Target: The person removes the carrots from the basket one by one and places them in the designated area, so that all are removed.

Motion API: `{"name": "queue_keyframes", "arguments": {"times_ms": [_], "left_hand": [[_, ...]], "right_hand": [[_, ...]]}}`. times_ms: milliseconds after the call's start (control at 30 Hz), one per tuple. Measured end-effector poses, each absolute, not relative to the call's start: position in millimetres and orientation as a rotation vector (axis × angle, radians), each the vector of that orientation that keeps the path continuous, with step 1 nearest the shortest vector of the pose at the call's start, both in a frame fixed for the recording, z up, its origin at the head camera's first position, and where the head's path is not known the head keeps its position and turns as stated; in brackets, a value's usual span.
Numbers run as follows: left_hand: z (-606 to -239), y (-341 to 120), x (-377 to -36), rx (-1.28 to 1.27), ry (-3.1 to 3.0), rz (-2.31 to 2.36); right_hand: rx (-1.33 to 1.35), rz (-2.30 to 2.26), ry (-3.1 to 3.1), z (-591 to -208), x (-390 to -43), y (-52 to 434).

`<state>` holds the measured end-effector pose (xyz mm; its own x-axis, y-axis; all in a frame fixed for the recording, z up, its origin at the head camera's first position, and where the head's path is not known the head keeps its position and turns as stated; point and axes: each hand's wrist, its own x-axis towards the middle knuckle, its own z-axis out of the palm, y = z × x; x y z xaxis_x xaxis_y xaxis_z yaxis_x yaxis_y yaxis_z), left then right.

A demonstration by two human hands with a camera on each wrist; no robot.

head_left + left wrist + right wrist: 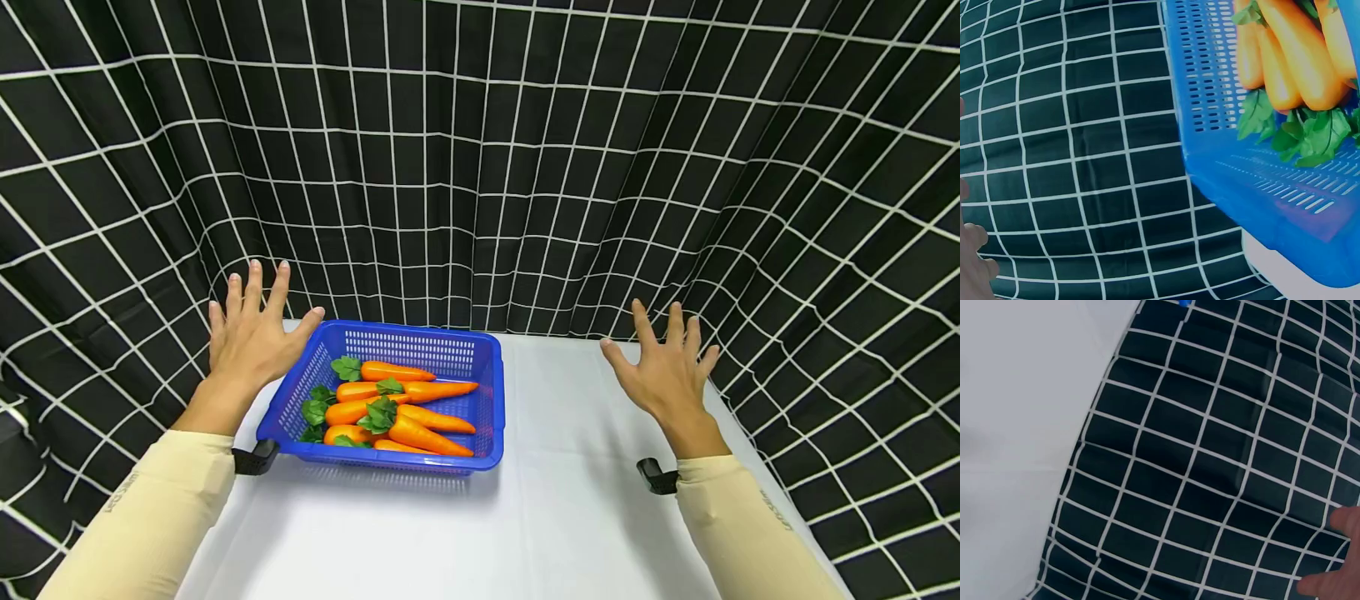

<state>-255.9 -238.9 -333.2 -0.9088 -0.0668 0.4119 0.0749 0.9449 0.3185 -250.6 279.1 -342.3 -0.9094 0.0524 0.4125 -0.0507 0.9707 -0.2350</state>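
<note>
A blue plastic basket (491, 417) with slotted walls stands left of centre on the white table. Several orange carrots (431, 435) with green leafy tops lie inside it; some are partly covered by others. In the left wrist view the carrots (1300, 56) show their leafy ends near the basket wall (1200, 94). My left hand (251, 342) is held up at the basket's left side, fingers spread, holding nothing. Far to the right, my right hand (667, 375) hovers above the table with its fingers spread and nothing in it. Only fingertips of each hand appear in the wrist views.
A white cloth-like surface (555, 517) covers the table. Black curtains with a white grid (525, 167) enclose it at the back and both sides. Each wrist wears a black band, and pale sleeves cover the forearms.
</note>
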Motion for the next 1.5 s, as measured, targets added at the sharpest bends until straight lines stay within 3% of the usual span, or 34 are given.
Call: {"name": "queue_keyframes", "arguments": {"times_ms": [733, 1500], "left_hand": [[-331, -230, -208, -0.078, -2.311, -0.623], [-379, -243, -186, -0.248, -1.943, -0.986]], "right_hand": [[0.084, 0.414, -2.614, -333, -236, 273], [0.143, 0.421, -2.547, -335, -233, 270]]}}
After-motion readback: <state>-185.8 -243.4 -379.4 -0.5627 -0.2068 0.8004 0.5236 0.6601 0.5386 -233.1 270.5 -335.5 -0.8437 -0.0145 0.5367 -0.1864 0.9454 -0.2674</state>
